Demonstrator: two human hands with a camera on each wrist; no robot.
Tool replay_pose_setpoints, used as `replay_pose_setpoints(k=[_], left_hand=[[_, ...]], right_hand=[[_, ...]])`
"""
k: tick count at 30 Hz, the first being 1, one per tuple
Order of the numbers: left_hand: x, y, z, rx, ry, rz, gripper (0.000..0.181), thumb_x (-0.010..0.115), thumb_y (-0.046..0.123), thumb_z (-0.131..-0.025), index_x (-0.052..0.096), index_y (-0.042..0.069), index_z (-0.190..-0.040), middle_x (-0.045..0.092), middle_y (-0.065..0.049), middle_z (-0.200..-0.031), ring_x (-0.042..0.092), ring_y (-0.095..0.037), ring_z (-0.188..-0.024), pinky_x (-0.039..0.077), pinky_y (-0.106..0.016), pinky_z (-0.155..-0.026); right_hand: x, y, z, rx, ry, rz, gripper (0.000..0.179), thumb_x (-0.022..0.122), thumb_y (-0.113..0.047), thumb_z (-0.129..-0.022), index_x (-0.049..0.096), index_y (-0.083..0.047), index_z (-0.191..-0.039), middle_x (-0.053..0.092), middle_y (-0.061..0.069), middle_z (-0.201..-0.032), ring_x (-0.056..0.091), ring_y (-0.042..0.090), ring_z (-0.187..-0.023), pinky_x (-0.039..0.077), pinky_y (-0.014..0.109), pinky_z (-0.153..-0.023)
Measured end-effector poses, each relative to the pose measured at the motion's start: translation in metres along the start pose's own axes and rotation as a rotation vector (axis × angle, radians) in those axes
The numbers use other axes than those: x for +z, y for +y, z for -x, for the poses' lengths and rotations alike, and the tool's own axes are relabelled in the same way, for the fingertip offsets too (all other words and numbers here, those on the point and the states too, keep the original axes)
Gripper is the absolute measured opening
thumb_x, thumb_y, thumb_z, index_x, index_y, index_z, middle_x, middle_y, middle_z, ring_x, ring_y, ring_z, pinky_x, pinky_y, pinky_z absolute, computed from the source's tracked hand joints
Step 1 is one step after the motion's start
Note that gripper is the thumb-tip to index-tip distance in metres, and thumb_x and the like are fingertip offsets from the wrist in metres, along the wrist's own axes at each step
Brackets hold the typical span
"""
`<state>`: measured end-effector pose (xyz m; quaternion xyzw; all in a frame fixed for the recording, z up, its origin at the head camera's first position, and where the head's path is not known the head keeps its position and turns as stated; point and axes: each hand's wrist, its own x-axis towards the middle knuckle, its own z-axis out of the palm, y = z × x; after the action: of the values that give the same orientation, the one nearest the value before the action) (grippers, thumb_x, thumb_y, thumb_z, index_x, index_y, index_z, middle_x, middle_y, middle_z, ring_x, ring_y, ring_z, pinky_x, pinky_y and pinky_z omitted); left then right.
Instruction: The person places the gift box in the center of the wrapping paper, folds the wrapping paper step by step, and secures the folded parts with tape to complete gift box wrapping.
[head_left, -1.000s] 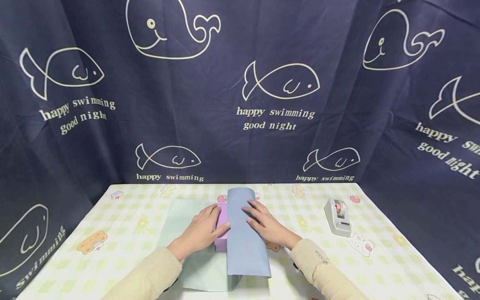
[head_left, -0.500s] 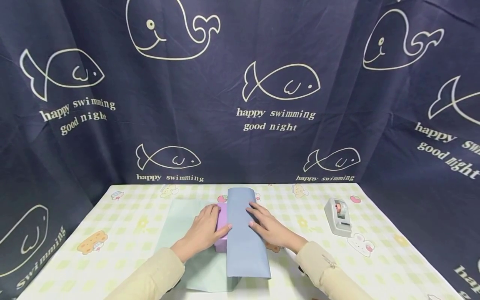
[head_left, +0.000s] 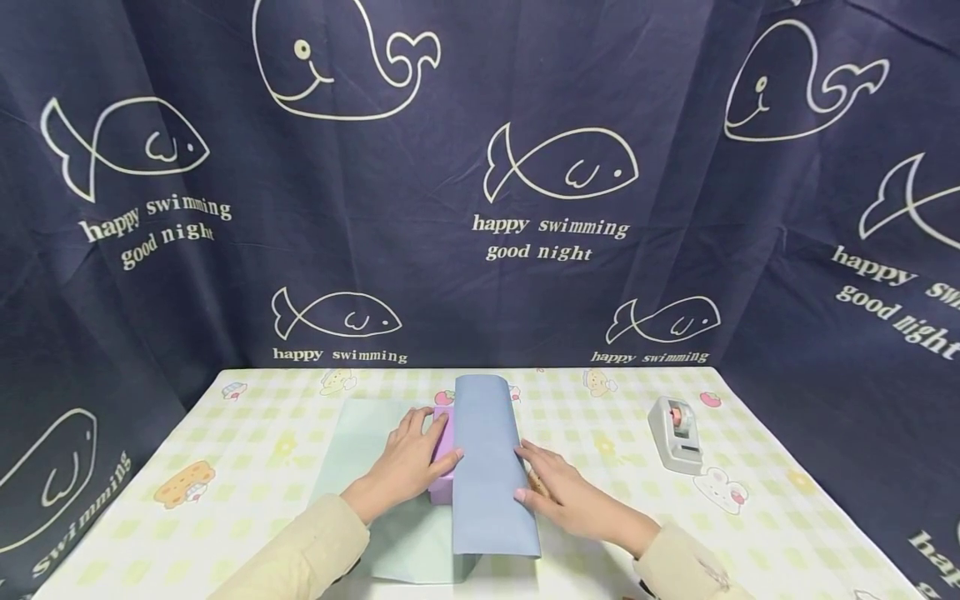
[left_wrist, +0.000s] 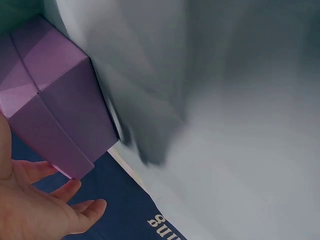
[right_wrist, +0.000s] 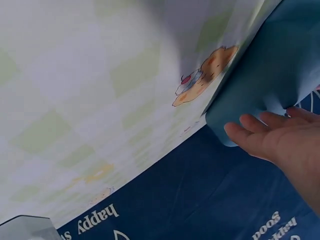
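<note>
A purple box [head_left: 442, 490] sits on pale green paper [head_left: 420, 542], its right part hidden under a curved blue paper flap [head_left: 491, 492]. My left hand [head_left: 401, 458] holds the box from the left, thumb over its top at the flap's left edge. In the left wrist view the fingers [left_wrist: 90, 215] reach along the end of the purple box [left_wrist: 62, 95]. On the other side my right hand [head_left: 577, 500] touches the flap's right edge with extended fingers. The right wrist view has those fingers [right_wrist: 250, 132] against the blue paper [right_wrist: 270, 75].
A grey tape dispenser [head_left: 681, 454] stands at the right of the table, whose checked cloth [head_left: 255, 467] carries cartoon prints. Behind the table hangs a dark blue curtain [head_left: 420, 217] with fish and whale drawings.
My right hand has slid off the top of the blue flap, right and toward me, to its right edge. The left hand and the box have hardly moved.
</note>
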<state>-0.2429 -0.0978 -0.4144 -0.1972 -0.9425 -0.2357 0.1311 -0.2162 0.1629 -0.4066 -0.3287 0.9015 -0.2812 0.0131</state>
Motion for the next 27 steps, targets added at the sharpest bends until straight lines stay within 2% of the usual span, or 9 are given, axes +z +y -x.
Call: replay_pose_setpoints(k=[4,7,13,18,21,24,27], left_hand=[[0.001,0.000,-0.001,-0.032,-0.033,-0.001,0.064,0.056,0.042,-0.086,0.045,-0.001,-0.132,0.038,-0.025,-0.133,0.030,-0.048,-0.127,0.029,-0.059,-0.099],[0.002,-0.001,-0.002,-0.046,-0.052,-0.012,0.064,0.055,0.044,-0.087,0.044,0.001,-0.134,0.037,-0.024,-0.135,0.030,-0.046,-0.129,0.029,-0.057,-0.100],[0.001,0.000,-0.002,-0.043,-0.054,-0.008,0.065,0.054,0.045,-0.087,0.043,0.001,-0.134,0.036,-0.024,-0.135,0.032,-0.042,-0.128,0.030,-0.056,-0.099],[0.001,0.000,-0.001,-0.038,-0.054,-0.006,0.065,0.054,0.045,-0.087,0.043,0.001,-0.134,0.036,-0.024,-0.135,0.033,-0.041,-0.127,0.031,-0.056,-0.099],[0.002,-0.001,-0.001,-0.037,-0.056,-0.007,0.065,0.054,0.045,-0.087,0.043,0.001,-0.134,0.036,-0.024,-0.135,0.034,-0.041,-0.127,0.031,-0.055,-0.099],[0.002,-0.001,-0.001,-0.038,-0.058,-0.002,0.065,0.054,0.044,-0.088,0.043,0.000,-0.134,0.036,-0.024,-0.135,0.033,-0.041,-0.127,0.031,-0.055,-0.099],[0.001,0.000,-0.001,-0.037,-0.058,0.005,0.065,0.054,0.044,-0.088,0.042,0.000,-0.134,0.036,-0.024,-0.135,0.034,-0.041,-0.126,0.031,-0.055,-0.099]], right_hand=[[-0.001,-0.007,0.013,-0.008,-0.042,0.009,0.069,0.049,-0.042,-0.091,0.030,0.004,-0.139,0.035,0.023,-0.141,0.034,0.039,-0.129,0.032,0.058,-0.098],[-0.002,-0.011,0.020,-0.044,-0.052,0.024,0.075,0.056,-0.043,-0.087,0.030,0.005,-0.138,0.037,0.022,-0.140,0.037,0.037,-0.127,0.035,0.056,-0.096],[0.003,-0.014,0.030,-0.132,-0.010,0.116,0.089,0.069,-0.045,-0.076,0.030,0.007,-0.137,0.038,0.020,-0.139,0.038,0.038,-0.125,0.038,0.057,-0.091],[0.010,-0.017,0.035,-0.081,0.013,0.141,0.088,0.066,-0.045,-0.078,0.028,0.005,-0.139,0.040,0.018,-0.139,0.041,0.039,-0.123,0.039,0.060,-0.087],[0.015,-0.019,0.039,-0.054,0.052,0.169,0.085,0.066,-0.042,-0.079,0.027,0.001,-0.140,0.044,0.014,-0.137,0.045,0.033,-0.121,0.042,0.055,-0.087],[0.021,-0.021,0.042,-0.060,0.101,0.219,0.082,0.066,-0.036,-0.078,0.028,0.000,-0.141,0.048,0.012,-0.134,0.049,0.026,-0.117,0.046,0.049,-0.086],[0.025,-0.022,0.043,-0.049,0.110,0.240,0.082,0.066,-0.032,-0.077,0.026,0.000,-0.142,0.048,0.014,-0.133,0.051,0.026,-0.115,0.048,0.048,-0.083]])
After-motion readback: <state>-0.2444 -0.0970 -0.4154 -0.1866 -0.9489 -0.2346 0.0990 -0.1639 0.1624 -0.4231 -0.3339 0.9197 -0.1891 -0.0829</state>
